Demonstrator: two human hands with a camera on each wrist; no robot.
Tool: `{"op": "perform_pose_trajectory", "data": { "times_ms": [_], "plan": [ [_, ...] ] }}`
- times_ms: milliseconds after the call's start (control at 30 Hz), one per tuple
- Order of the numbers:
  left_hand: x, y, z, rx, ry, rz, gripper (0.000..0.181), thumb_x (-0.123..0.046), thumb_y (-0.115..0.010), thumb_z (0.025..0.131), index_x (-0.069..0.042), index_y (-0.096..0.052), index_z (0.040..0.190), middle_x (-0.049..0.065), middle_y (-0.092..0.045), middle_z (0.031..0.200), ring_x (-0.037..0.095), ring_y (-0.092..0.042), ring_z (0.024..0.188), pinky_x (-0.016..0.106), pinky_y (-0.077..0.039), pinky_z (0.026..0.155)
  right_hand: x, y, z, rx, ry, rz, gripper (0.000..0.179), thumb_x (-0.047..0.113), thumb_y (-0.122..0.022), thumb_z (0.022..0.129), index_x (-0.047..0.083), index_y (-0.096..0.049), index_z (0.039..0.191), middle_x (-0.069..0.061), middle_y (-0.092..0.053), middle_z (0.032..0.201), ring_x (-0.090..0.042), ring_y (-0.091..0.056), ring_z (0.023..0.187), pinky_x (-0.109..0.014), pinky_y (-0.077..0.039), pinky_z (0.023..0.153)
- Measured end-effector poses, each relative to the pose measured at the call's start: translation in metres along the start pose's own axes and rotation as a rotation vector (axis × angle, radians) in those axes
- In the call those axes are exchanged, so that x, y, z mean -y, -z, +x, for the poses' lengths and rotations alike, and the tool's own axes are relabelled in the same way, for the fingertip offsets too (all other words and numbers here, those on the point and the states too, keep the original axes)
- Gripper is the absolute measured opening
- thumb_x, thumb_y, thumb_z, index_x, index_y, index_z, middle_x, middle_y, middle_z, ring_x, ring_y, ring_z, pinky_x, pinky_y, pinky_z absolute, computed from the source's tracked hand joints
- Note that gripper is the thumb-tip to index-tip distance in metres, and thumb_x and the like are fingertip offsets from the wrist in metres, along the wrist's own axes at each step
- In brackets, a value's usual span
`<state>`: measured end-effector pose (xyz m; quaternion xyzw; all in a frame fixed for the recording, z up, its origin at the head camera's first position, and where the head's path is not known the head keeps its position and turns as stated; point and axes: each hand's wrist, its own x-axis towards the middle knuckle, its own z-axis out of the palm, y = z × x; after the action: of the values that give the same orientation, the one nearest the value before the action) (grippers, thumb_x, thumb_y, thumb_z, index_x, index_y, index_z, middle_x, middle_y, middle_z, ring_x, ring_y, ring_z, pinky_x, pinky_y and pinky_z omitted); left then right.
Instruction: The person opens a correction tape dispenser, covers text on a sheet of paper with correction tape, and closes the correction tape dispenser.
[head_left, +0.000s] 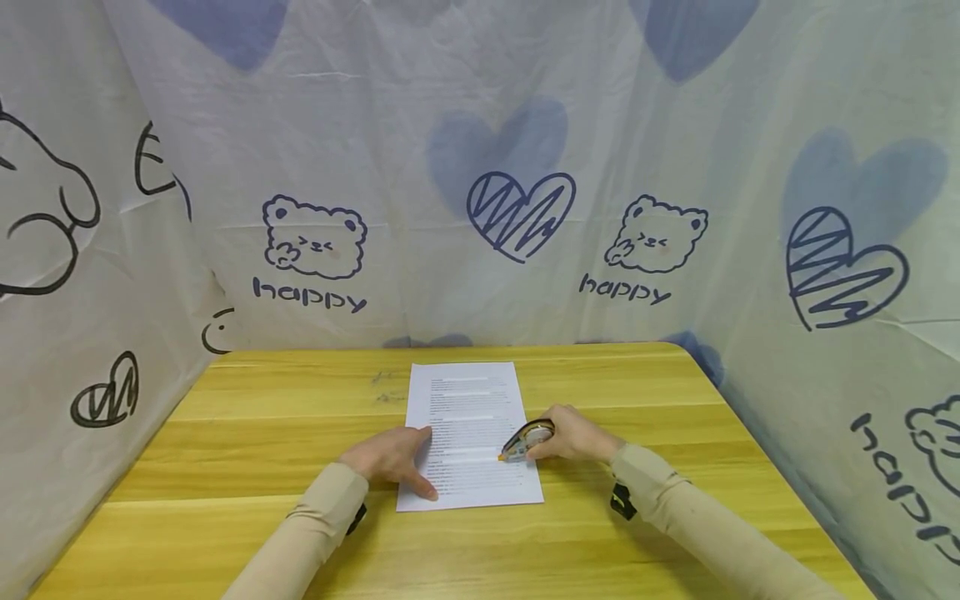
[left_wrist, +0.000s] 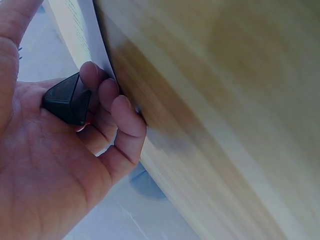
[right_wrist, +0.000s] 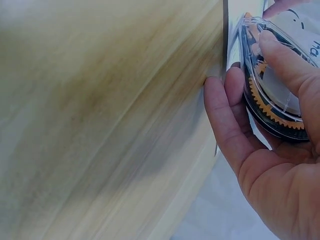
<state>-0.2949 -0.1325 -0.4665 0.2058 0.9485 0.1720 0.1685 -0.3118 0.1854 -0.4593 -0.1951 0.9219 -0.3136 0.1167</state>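
Observation:
A printed white sheet of paper (head_left: pixel 467 483) lies on the table, with several white strips across its lines. My right hand (head_left: pixel 573 433) grips a correction tape (head_left: pixel 538 432), its orange tip touching or just over a printed line in the lower half. In the right wrist view, the thumb presses the clear case of the correction tape (right_wrist: pixel 270 112), which has an orange gear inside. On the sheet's left edge rests my left hand (head_left: pixel 390 458), thumb and fingers spread. The left wrist view shows a small black cap (left_wrist: pixel 67 100) held in the curled fingers (left_wrist: pixel 127 115) of that hand.
The yellow wood-grain table (head_left: pixel 262 433) reaches back to a white curtain (head_left: pixel 420 275) printed with hearts and bears. More curtain hangs at both sides. Faint pencil-like marks show on the table left of the sheet. Black straps sit at both wrists.

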Motion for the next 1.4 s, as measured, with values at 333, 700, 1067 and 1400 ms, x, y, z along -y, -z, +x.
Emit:
{"op": "perform_pose_trajectory", "data": {
  "times_ms": [333,700,1067,1400],
  "plan": [
    [-0.001,0.000,0.001,-0.013,-0.016,-0.009,0.114,-0.043,-0.092,0.062,0.006,-0.035,0.148,0.024,-0.047,0.146,0.036,-0.046,0.135,0.047,-0.036,0.117,-0.004,0.000,0.000,-0.034,0.015,-0.031,0.025,0.025,-0.086,0.075,0.008,-0.072,0.087,0.002,-0.065,0.070,-0.009,-0.047,0.059,-0.021,-0.041,0.051],
    [-0.002,0.001,0.000,-0.027,-0.021,-0.003,0.114,-0.043,-0.092,0.061,0.007,-0.036,0.147,0.024,-0.048,0.145,0.036,-0.047,0.135,0.046,-0.037,0.116,-0.002,0.008,-0.004,-0.041,-0.001,0.070,0.024,0.023,-0.086,0.075,0.010,-0.074,0.090,0.001,-0.069,0.072,-0.011,-0.056,0.059,-0.025,-0.051,0.053],
    [0.011,0.004,-0.006,-0.137,-0.091,-0.063,0.078,-0.037,-0.078,0.083,0.001,-0.046,0.143,0.015,-0.067,0.113,0.022,-0.062,0.096,0.039,-0.053,0.090,0.001,-0.003,0.002,-0.050,-0.036,0.188,0.026,0.027,-0.083,0.079,0.008,-0.072,0.093,-0.004,-0.070,0.077,-0.013,-0.059,0.060,-0.025,-0.052,0.053],
    [0.003,0.006,0.003,-0.372,-0.149,-0.138,0.038,-0.002,-0.045,0.098,0.005,-0.047,0.135,0.022,-0.062,0.119,0.026,-0.060,0.105,0.041,-0.051,0.090,0.004,-0.006,0.007,-0.041,-0.034,0.180,0.025,0.033,-0.082,0.080,0.013,-0.073,0.093,-0.001,-0.070,0.077,-0.010,-0.056,0.060,-0.023,-0.049,0.053]
  ]
}}
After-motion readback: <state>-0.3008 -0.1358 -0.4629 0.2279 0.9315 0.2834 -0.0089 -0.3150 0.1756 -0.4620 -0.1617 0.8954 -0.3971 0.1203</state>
